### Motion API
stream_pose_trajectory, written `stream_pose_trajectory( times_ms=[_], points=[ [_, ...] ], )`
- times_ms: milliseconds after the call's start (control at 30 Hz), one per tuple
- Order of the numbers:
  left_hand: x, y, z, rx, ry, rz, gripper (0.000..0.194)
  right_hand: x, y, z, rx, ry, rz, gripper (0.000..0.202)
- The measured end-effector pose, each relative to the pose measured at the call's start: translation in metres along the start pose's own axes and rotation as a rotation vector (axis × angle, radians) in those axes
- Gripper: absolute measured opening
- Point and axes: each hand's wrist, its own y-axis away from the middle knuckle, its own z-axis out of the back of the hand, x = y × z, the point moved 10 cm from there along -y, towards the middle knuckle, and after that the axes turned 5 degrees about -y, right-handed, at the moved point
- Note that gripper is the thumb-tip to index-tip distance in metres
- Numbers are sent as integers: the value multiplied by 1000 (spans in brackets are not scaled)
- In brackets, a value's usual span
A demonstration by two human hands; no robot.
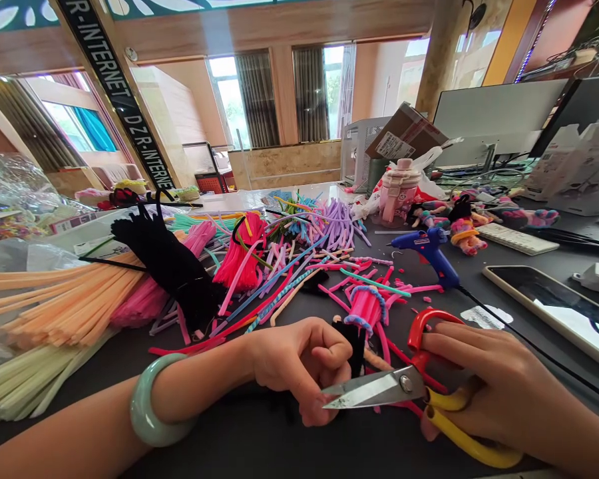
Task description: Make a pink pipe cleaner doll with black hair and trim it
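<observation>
My left hand [307, 369], with fingers curled and thumb bent, is closed in front of me; what it pinches, if anything, is too small to make out. My right hand [499, 382] grips scissors [379, 389] by their red and yellow handles. The blades look nearly together, and their tip lies against my left thumb. Just behind the blades is a pink pipe-cleaner piece [365, 307] edged with fuzzy blue rings, with black and beige fuzzy parts beneath it. My left hand partly hides those parts. Loose pink pipe cleaners [329, 293] are scattered around it.
Bundles of black [180, 266], peach [74, 303] and pink pipe cleaners [242, 256] crowd the left. A blue glue gun [426, 249] trails its cord past a phone [554, 306] at right. Behind stand a pink bottle [398, 189], small dolls [464, 226] and a monitor [494, 126].
</observation>
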Motion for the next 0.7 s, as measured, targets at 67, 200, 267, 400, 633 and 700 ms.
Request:
stream_pose_trajectory(
  times_ms=[67,200,267,400,633,700],
  points=[
    [1,0,-1,17,7,12,60,4,-2,0,11,24,23,28],
    [5,-1,0,29,6,15,60,10,-6,0,20,42,53,42],
    [7,-2,0,53,6,-16,60,12,-7,1,16,13,76,43],
    [6,-4,4,74,62,-143,60,13,-8,3,-4,-46,80,37],
    [6,-4,4,73,102,-145,57,8,-5,-3,47,-92,45,37],
    [4,-4,4,72,103,-168,57,7,-4,-4,57,-88,33,38]
  ],
)
